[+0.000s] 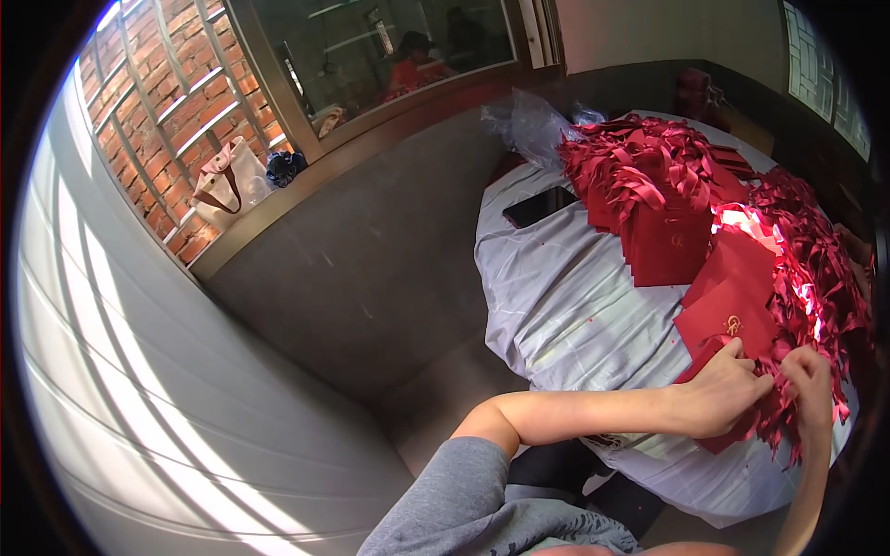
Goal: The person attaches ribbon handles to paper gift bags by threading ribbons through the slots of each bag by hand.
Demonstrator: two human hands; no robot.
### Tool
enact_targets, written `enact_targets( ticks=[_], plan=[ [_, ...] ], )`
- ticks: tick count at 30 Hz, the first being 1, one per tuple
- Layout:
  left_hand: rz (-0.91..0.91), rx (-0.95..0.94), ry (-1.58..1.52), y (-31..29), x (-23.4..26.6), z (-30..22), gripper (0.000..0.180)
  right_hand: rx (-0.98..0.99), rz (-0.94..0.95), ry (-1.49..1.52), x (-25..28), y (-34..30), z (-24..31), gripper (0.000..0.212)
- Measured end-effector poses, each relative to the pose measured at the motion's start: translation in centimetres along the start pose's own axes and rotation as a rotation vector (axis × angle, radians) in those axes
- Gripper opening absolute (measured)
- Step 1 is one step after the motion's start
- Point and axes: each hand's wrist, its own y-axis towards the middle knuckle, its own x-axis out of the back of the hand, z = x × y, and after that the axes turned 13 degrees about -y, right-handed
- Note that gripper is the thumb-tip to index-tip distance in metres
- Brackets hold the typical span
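Note:
At the near right of the table, my left hand (726, 397) is closed at the ribbon end of a dark red, flat paper bag (691, 372), which shows partly beneath it. My right hand (808, 378) is just to its right, fingers pinched on dark red ribbon (784, 397). Exactly how the ribbon runs between the two hands is hidden by the fingers. Just beyond my left hand lies another red bag (709, 326) with a small gold emblem. Loose ribbon tails hang below my right hand.
A large stack of red bags (663, 255) topped with ribbon tails stands farther back. More ribbons heap along the right (825, 250). A black phone (540, 207) and clear plastic (533, 130) rest on the white cloth (556, 296). A tote bag (227, 181) sits on the windowsill.

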Motion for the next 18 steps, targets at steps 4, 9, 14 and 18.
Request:
enact_targets(
  ticks=[4,9,14,18],
  plan=[
    [0.161,0.144,0.011,1.3,0.6,0.2,0.031,0.095,-0.087,0.011,2.3,0.7,-1.3,0.008],
    [0.251,0.139,0.046,1.5,3.2,1.0,0.026,0.027,-0.287,0.361,1.7,4.4,-0.6,0.009],
    [0.241,0.101,-0.052,2.7,3.3,0.6,0.012,0.134,-0.208,0.421,2.9,6.0,-2.0,0.014],
    [0.157,0.046,-0.056,2.3,2.1,0.1,0.015,0.202,-0.194,0.519,1.7,5.5,-3.2,0.016]
  ],
)
